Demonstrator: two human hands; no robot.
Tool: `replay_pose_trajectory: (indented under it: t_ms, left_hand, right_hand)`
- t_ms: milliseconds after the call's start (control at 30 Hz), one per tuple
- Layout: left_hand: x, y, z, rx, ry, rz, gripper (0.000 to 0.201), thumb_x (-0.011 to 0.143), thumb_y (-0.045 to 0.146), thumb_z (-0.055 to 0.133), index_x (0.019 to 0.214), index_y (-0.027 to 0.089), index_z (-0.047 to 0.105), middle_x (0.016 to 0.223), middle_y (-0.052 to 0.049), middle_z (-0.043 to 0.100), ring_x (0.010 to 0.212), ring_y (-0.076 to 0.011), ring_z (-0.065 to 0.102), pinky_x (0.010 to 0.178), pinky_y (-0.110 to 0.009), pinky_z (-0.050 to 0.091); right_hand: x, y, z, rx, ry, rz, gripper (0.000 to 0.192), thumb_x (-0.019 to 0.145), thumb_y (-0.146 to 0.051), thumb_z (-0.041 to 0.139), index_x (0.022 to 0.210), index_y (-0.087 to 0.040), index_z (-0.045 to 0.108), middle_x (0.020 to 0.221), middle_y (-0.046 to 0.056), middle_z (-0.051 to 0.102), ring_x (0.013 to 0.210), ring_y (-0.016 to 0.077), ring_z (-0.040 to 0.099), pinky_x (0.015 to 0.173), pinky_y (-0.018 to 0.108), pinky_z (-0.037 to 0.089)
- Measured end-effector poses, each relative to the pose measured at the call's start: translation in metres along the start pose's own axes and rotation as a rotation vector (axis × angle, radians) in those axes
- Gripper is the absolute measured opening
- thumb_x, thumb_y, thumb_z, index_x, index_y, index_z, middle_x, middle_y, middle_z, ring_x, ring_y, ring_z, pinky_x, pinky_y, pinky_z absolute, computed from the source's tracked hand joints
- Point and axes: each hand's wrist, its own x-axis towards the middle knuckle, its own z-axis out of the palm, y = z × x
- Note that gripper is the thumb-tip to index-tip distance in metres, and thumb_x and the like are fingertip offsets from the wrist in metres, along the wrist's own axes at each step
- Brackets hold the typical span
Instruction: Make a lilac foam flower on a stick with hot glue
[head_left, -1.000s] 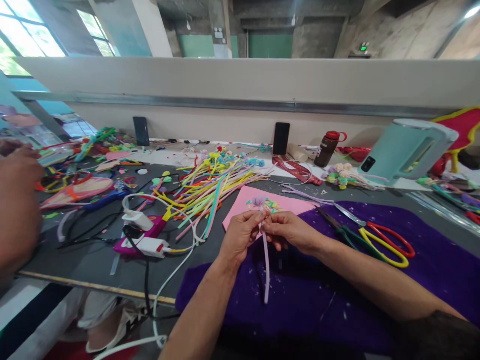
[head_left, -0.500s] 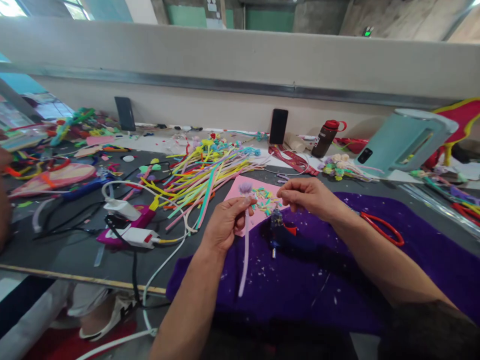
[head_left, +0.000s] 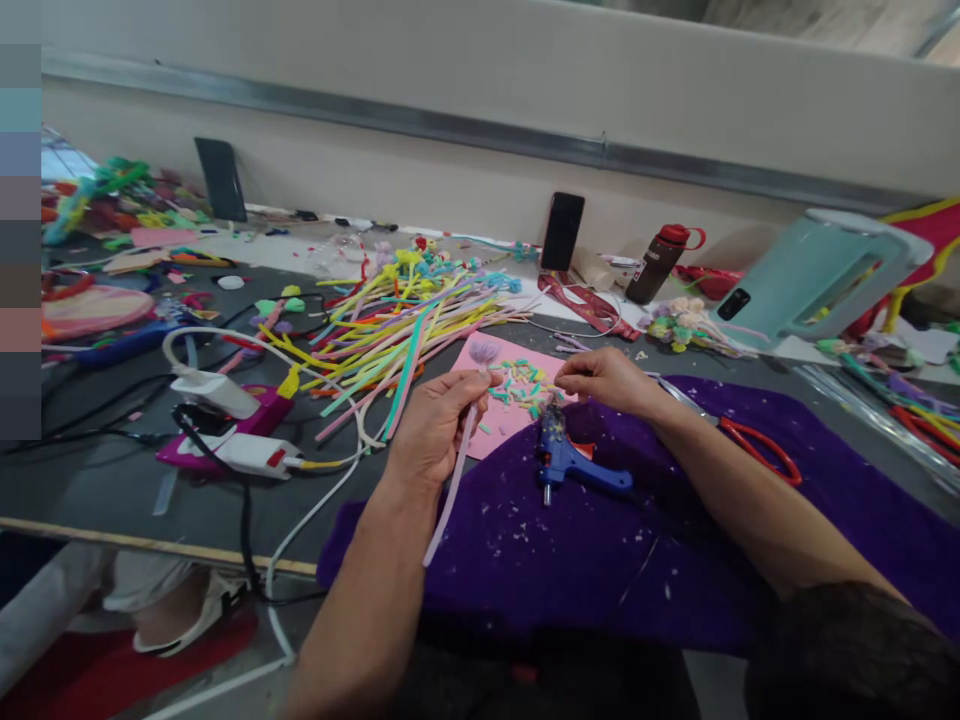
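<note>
Pinching a lilac flower (head_left: 484, 350) between thumb and fingers of the left hand (head_left: 435, 425), just under its fuzzy head, with the stem (head_left: 452, 490) slanting down over the purple cloth (head_left: 525, 560). Holding that head in view against the upper left of a pink sheet (head_left: 517, 347), just beside scattered pastel bits (head_left: 525, 385). Reaching to the sheet's right side with the right hand (head_left: 615, 380), with thumb and fingertips drawn close together; cannot tell if gripping anything there. Has a blue glue gun (head_left: 559, 455) on the cloth just below those fingertips, with its handle pointing right, and red-handled scissors (head_left: 724, 425) farther right. Has a heap of bright strips (head_left: 420, 310) to the left of the sheet, and a magenta power strip (head_left: 271, 407) with white plugs (head_left: 225, 395) nearer the table (head_left: 105, 490) edge. Faces a pale panel (head_left: 375, 60), with two phones (head_left: 562, 232) propped upright before it, and, toward the right, a red lanyard (head_left: 574, 305), a dark bottle (head_left: 660, 262), a bunch of pastel flowers (head_left: 684, 325) and a mint kettle (head_left: 795, 280).
</note>
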Motion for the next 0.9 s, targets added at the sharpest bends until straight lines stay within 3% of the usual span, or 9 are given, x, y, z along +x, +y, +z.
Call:
replay_pose_trajectory:
  t_ms: [200, 300, 467, 633, 767, 900]
  left_hand:
    - [0.000, 0.003, -0.001, -0.009, 0.013, 0.021, 0.018, 0.070, 0.027, 0.063, 0.077, 0.011, 0.066, 0.049, 0.005, 0.047, 0.034, -0.0009, 0.032, 0.032, -0.016, 0.019]
    - [0.000, 0.001, -0.001, -0.013, 0.022, 0.042, 0.017, 0.069, 0.027, 0.064, 0.074, 0.010, 0.065, 0.049, 0.005, 0.047, 0.036, -0.0009, 0.034, 0.033, -0.015, 0.020]
    - [0.002, -0.003, -0.001, 0.004, 0.039, 0.055, 0.021, 0.069, 0.028, 0.064, 0.079, 0.010, 0.066, 0.050, 0.005, 0.047, 0.036, -0.0011, 0.033, 0.033, -0.015, 0.020]
    - [0.002, -0.005, -0.001, 0.021, 0.035, 0.042, 0.024, 0.069, 0.031, 0.064, 0.081, 0.011, 0.066, 0.052, 0.005, 0.047, 0.035, -0.0013, 0.033, 0.032, -0.016, 0.019]
    - [0.000, -0.004, -0.001, 0.012, 0.042, 0.031, 0.024, 0.068, 0.031, 0.064, 0.082, 0.011, 0.066, 0.052, 0.006, 0.047, 0.033, -0.0011, 0.031, 0.032, -0.017, 0.019]
    - [0.000, -0.003, -0.001, 0.011, 0.028, 0.035, 0.022, 0.068, 0.030, 0.064, 0.080, 0.012, 0.066, 0.050, 0.006, 0.048, 0.034, -0.0011, 0.032, 0.032, -0.016, 0.019]
  right_hand:
    - [0.031, -0.005, 0.007, -0.464, -0.089, -0.159, 0.021, 0.080, -0.024, 0.050, 0.086, -0.019, 0.069, 0.076, 0.003, 0.069, 0.067, 0.0138, 0.059, 0.056, 0.022, 0.035]
    - [0.052, -0.010, 0.016, -0.547, -0.080, -0.191, 0.022, 0.080, -0.022, 0.050, 0.091, -0.021, 0.069, 0.087, 0.004, 0.069, 0.078, 0.0159, 0.059, 0.062, 0.023, 0.035]
    - [0.078, -0.011, 0.036, -0.590, -0.057, -0.207, 0.025, 0.081, -0.027, 0.048, 0.097, -0.021, 0.067, 0.097, 0.007, 0.064, 0.083, 0.0184, 0.058, 0.059, 0.024, 0.033]
    - [0.092, -0.008, 0.051, -0.568, -0.064, -0.211, 0.023, 0.077, -0.029, 0.053, 0.090, -0.020, 0.069, 0.094, 0.009, 0.064, 0.079, 0.0211, 0.058, 0.057, 0.025, 0.032]
    - [0.092, -0.010, 0.048, -0.459, -0.040, -0.206, 0.019, 0.074, -0.025, 0.055, 0.083, -0.017, 0.069, 0.089, 0.009, 0.065, 0.079, 0.0207, 0.058, 0.060, 0.025, 0.034]
    - [0.078, -0.015, 0.037, -0.258, -0.008, -0.190, 0.018, 0.076, -0.020, 0.052, 0.085, -0.016, 0.067, 0.077, 0.004, 0.066, 0.071, 0.0141, 0.058, 0.062, 0.022, 0.037]
